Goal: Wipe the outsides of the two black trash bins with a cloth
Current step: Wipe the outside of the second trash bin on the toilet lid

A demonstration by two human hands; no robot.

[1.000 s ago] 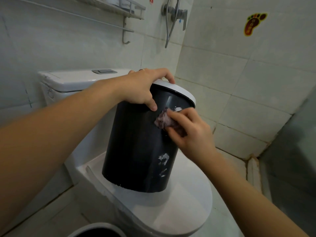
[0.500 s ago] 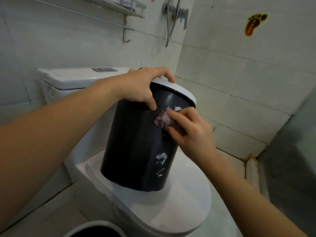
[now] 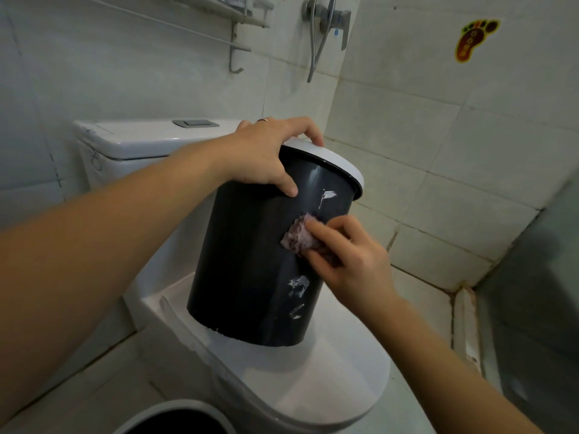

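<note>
A black trash bin [image 3: 247, 264] with a white rim stands tilted on the closed toilet lid [image 3: 329, 386]. My left hand [image 3: 269, 155] grips its rim from above, thumb on the outer wall. My right hand [image 3: 347, 255] pinches a small pinkish cloth [image 3: 297, 236] and presses it against the bin's side, below a white label scrap. More white sticker remains show lower on the wall. The second bin's white rim and dark inside [image 3: 178, 418] peek in at the bottom edge.
The toilet tank [image 3: 141, 142] stands behind the bin, against the tiled back wall. A shower hose and valve [image 3: 322, 20] hang above, beside a metal shelf [image 3: 238, 14]. A tiled wall is close on the right, with a foot-shaped sticker [image 3: 473, 39].
My right hand has slid the cloth down the bin's side, uncovering the white scrap near the rim. My left hand keeps its hold on the rim.
</note>
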